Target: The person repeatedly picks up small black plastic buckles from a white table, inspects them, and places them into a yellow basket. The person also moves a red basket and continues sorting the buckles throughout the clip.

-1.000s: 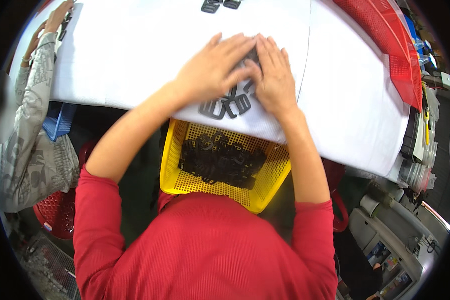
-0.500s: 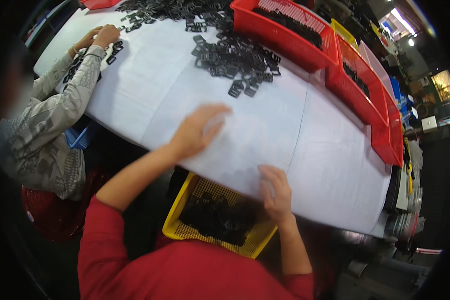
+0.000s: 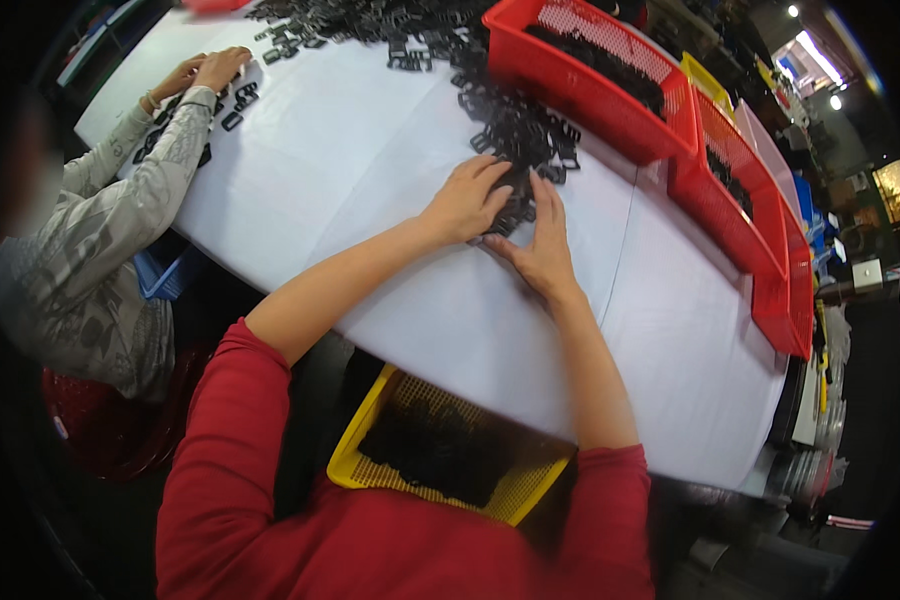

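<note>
Black plastic strap buckles [image 3: 532,130] lie in a loose pile on the white-covered table [image 3: 400,300], stretching back into a larger heap. At the pile's near end, my left hand [image 3: 465,203] reaches in from the left, fingers spread and touching the buckles. My right hand [image 3: 542,245] faces it from the right, thumb and fingers apart. A few buckles sit between the two hands, partly hidden by the fingers. Below the table edge, a yellow mesh basket [image 3: 345,462] in front of my body holds many black pieces [image 3: 430,450].
Red plastic baskets [image 3: 590,90] with black parts line the table's far right side. To the left, a co-worker's hands [image 3: 215,72] handle similar buckles. A blue basket [image 3: 160,275] hangs low beside that person.
Both my hands have moved forward from the near table edge to the pile and come closer together. The near end of the pile now lies between them.
</note>
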The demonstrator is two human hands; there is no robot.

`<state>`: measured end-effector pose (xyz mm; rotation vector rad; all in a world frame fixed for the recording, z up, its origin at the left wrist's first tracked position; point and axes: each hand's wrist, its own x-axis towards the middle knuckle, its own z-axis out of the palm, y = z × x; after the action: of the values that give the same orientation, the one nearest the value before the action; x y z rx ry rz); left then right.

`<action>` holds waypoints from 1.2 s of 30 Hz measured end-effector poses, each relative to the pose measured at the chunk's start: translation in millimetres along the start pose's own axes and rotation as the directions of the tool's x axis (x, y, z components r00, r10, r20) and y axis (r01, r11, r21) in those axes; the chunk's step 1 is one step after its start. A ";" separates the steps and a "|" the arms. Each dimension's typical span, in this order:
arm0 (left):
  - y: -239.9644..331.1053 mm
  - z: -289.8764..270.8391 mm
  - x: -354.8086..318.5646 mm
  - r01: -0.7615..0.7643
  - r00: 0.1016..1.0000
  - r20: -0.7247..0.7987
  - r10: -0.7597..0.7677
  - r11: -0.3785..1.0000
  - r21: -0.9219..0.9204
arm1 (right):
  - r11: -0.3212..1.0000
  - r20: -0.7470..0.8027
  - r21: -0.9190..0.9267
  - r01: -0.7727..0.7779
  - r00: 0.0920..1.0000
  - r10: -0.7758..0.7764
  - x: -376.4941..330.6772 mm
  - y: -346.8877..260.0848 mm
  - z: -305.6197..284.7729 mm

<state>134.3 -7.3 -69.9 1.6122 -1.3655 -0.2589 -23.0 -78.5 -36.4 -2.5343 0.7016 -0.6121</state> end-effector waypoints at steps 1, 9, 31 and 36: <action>12.8 3.4 -11.8 0.008 0.999 0.044 -0.005 0.998 -0.068 | 1.000 -0.002 0.012 0.011 1.000 -0.011 -6.6 1.3 -1.1; 56.7 -62.9 -54.6 0.005 1.000 0.021 -0.001 0.973 -0.231 | 0.976 -0.080 -0.111 -0.187 0.981 0.179 -80.6 4.9 -76.2; 63.3 -42.1 -117.3 -0.536 0.824 0.460 0.331 0.719 0.443 | 0.879 0.043 -0.395 0.267 0.961 -0.273 -130.7 -39.3 -41.9; 75.5 -45.1 -116.2 -0.494 0.851 0.416 0.320 0.757 0.428 | 0.876 0.060 -0.434 0.210 0.977 -0.205 -125.4 -55.5 -43.1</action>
<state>76.5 122.2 -36.4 1.6802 -2.1521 0.1495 -121.9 22.5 -10.1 -3.0622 0.6217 -0.5564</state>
